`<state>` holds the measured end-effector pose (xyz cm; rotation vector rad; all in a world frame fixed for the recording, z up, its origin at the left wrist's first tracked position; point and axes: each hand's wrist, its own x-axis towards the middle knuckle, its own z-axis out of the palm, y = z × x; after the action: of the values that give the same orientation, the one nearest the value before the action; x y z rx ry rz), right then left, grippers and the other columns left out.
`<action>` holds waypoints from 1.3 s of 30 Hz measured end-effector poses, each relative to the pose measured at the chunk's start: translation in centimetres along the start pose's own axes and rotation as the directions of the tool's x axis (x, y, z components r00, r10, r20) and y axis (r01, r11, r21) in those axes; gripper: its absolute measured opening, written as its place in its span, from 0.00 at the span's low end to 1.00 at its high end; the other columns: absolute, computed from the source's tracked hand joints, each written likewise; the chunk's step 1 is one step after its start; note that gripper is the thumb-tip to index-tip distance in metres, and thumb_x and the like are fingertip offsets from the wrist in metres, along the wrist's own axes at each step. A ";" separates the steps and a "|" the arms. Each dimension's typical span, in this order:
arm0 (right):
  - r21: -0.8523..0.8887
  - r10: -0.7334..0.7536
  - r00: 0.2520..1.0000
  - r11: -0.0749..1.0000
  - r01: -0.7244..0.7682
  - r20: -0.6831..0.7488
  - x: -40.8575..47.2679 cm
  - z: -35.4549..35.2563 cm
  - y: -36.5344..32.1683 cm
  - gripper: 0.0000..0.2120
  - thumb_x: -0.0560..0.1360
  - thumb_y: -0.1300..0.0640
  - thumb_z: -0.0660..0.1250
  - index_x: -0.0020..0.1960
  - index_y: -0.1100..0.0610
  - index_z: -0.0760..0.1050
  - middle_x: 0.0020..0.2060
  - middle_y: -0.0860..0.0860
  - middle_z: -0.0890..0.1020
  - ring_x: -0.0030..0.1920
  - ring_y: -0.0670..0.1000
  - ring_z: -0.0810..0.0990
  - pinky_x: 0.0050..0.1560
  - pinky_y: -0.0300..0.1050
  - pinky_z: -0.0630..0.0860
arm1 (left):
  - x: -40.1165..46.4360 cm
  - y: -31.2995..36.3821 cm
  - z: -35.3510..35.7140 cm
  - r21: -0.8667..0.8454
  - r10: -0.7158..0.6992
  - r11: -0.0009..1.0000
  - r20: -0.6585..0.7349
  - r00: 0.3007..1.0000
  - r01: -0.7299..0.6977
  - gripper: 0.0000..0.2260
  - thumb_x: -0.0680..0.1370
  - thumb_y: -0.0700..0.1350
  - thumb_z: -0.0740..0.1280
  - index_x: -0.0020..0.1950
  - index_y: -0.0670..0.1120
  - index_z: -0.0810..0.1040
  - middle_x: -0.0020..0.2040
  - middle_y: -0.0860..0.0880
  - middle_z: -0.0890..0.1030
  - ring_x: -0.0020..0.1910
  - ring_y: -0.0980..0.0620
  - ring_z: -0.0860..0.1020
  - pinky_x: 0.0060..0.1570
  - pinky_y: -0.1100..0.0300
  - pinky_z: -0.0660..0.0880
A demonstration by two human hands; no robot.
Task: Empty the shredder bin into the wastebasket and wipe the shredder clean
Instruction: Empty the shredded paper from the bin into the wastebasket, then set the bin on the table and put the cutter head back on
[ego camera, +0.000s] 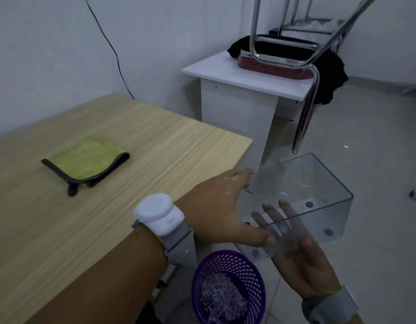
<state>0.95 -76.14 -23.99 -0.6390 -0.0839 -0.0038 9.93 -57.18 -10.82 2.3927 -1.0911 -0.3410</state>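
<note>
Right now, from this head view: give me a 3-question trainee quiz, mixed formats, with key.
1. True or false: the clear shredder bin still holds paper shreds.
2. Multiple choice: where do the shreds lie? A) on the wooden table B) in the purple wastebasket C) on the floor tiles
3. Fill in: the green cloth lies folded on the ____ table.

Key:
1. False; it looks empty, gripped by the left hand at its rim, with the right hand flat under it.
2. B, the purple wastebasket below the bin.
3. Wooden.
</note>
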 end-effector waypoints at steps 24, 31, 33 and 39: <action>-0.812 0.151 0.881 -0.342 0.473 0.449 12.3 21.9 -6.9 0.58 0.53 0.21 0.68 0.76 0.37 0.49 0.73 0.32 0.56 0.70 0.30 0.54 0.70 0.41 0.55 | -8.9 -4.3 -14.8 0.282 -0.201 0.905 -0.373 0.906 0.317 0.48 0.64 0.70 0.74 0.77 0.52 0.61 0.66 0.56 0.73 0.62 0.52 0.73 0.57 0.57 0.70; -0.559 0.437 0.800 -0.572 0.600 0.411 16.2 26.9 -1.9 0.60 0.58 0.26 0.71 0.79 0.49 0.49 0.75 0.48 0.61 0.72 0.51 0.61 0.71 0.50 0.63 | -12.5 -6.6 -16.2 0.286 -0.327 0.853 -0.359 0.874 0.437 0.48 0.65 0.68 0.75 0.78 0.50 0.60 0.68 0.53 0.72 0.64 0.48 0.73 0.62 0.50 0.71; -0.561 0.472 0.771 -0.529 0.636 0.428 16.8 28.4 0.5 0.59 0.58 0.27 0.72 0.79 0.49 0.50 0.74 0.48 0.61 0.71 0.51 0.61 0.70 0.48 0.63 | -14.8 -7.7 -16.8 0.272 -0.382 0.829 -0.362 0.850 0.488 0.48 0.66 0.68 0.75 0.78 0.50 0.59 0.69 0.52 0.71 0.66 0.47 0.72 0.64 0.48 0.71; -0.564 0.494 0.702 -0.422 0.710 0.513 18.2 31.8 6.5 0.59 0.58 0.30 0.75 0.79 0.52 0.53 0.74 0.50 0.62 0.72 0.52 0.61 0.69 0.45 0.61 | -20.3 -9.7 -18.8 0.267 -0.483 0.751 -0.401 0.778 0.604 0.48 0.66 0.66 0.76 0.78 0.48 0.60 0.70 0.50 0.67 0.65 0.46 0.72 0.63 0.47 0.72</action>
<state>16.81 -51.58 -1.01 -2.6871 -1.1831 -0.1477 10.67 -30.16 0.64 2.9687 -0.2908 0.0808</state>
